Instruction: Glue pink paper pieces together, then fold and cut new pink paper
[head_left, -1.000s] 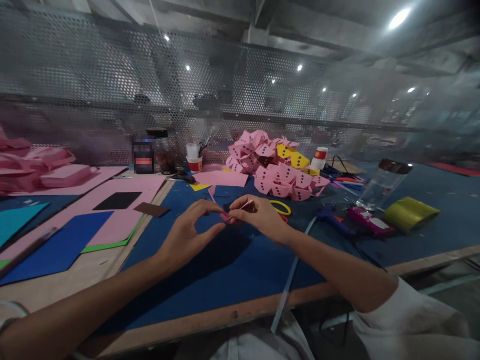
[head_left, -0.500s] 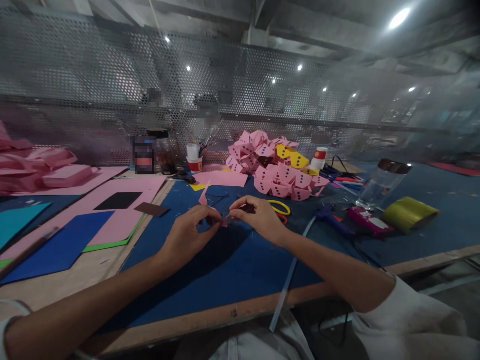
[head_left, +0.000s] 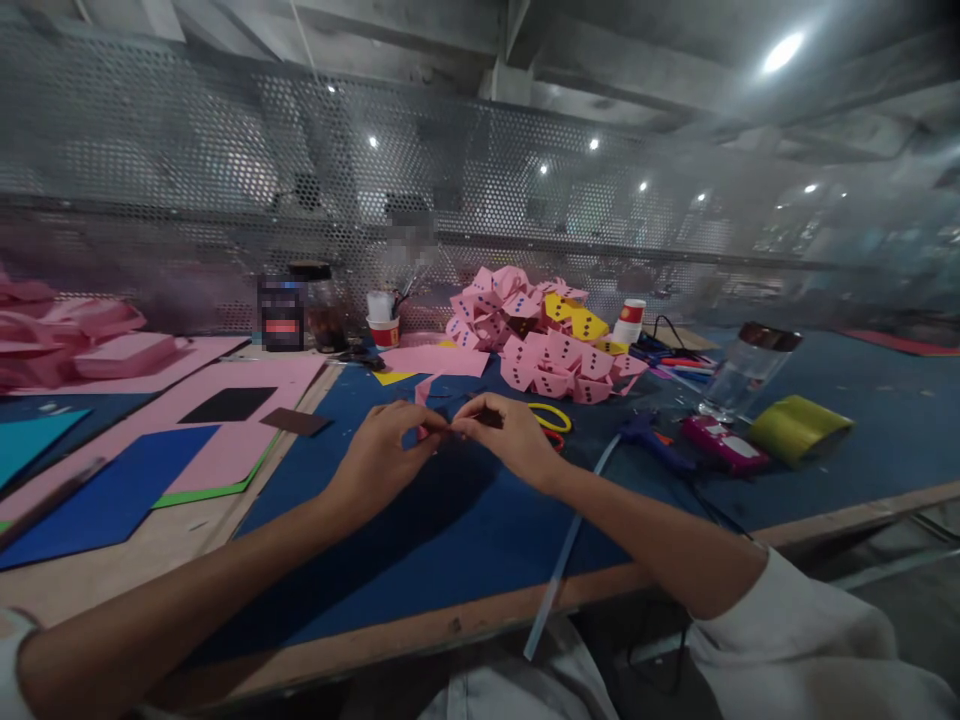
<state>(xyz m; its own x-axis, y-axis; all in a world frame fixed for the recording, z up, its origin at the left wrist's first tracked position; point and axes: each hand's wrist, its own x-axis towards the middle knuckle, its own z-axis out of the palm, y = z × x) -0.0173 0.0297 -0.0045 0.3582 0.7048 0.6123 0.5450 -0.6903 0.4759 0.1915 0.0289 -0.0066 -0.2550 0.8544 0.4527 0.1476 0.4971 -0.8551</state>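
My left hand is closed in a pinch on a small folded pink paper piece, whose narrow end sticks up behind the fingers. Most of that piece is hidden by the hand. The fingertips of my right hand are pinched together and meet those of the left over the blue table mat; what they grip is too small and covered to tell. Just behind my right hand lie scissors with yellow and red handle loops. Beyond them is a heap of folded pink paper pieces with dark dots.
To the right are a blue glue gun with a glue stick, a magenta device, a yellow tape roll and a clear jar. Coloured sheets lie left. Paper cups and a metal mesh stand behind.
My fingertips have come closer together, and the right ones now cover the small end of the pink piece. Its upright tip has tilted and sunk. The whole view has shifted slightly.
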